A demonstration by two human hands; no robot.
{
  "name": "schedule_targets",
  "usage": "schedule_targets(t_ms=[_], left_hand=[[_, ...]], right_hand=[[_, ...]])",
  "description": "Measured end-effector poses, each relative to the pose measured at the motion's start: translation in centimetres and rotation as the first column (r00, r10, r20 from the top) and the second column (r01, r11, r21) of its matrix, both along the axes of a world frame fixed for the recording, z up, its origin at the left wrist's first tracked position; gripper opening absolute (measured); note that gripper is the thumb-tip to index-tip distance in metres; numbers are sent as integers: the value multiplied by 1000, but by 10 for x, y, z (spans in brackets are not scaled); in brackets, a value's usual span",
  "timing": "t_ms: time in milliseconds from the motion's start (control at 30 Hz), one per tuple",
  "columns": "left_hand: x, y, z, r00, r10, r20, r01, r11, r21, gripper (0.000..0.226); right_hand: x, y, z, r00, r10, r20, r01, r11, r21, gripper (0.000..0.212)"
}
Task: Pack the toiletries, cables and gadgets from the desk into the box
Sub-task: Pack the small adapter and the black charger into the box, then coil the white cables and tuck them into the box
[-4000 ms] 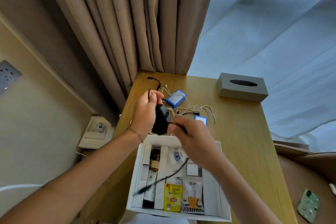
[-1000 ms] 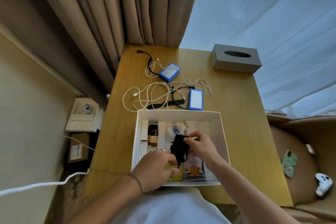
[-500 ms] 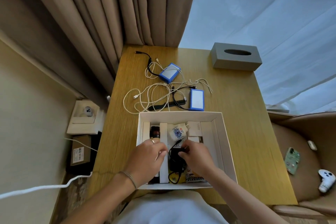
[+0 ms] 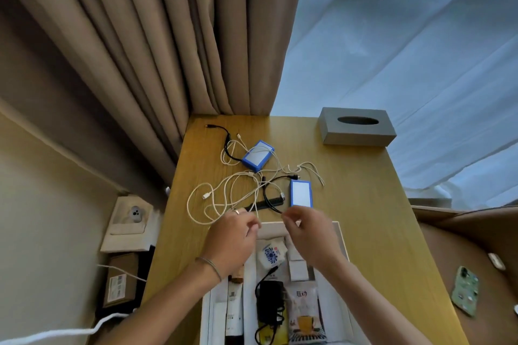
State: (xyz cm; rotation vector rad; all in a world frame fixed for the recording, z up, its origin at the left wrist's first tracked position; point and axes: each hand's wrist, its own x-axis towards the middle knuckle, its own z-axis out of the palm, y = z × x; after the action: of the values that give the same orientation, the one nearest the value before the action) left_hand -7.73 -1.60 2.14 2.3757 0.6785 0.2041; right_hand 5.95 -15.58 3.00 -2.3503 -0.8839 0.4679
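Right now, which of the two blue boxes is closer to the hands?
The flat blue box just beyond the right hand. The other blue box sits farther back, turned at an angle among the white cables.

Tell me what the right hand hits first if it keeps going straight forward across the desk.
Probably the nearer blue-edged power bank, lying just beyond the right hand, with the black cable beside it. Depth is unclear; the fingers may be above them.

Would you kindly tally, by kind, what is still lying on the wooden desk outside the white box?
Blue-edged rectangular gadgets: 2
Grey tissue box: 1
Black comb: 1
Tangle of white and black cables: 1; separate cables cannot be counted
Total: 5
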Motion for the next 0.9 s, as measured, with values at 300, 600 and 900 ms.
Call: schedule_targets(t_ms=[300, 600, 900], left_hand=[[74, 58, -30, 919, 136, -369, -119, 990, 69, 24], [120, 69, -67, 689, 21, -725, -170, 976, -133, 35], [114, 65, -38, 873, 58, -484, -336, 791, -511, 28]], right_hand=[[61, 43, -4, 989, -61, -132, 59, 998, -22, 18], [71, 46, -28, 970, -34, -240, 32, 999, -11, 14], [74, 30, -21, 951, 9, -308, 20, 996, 91, 14]])
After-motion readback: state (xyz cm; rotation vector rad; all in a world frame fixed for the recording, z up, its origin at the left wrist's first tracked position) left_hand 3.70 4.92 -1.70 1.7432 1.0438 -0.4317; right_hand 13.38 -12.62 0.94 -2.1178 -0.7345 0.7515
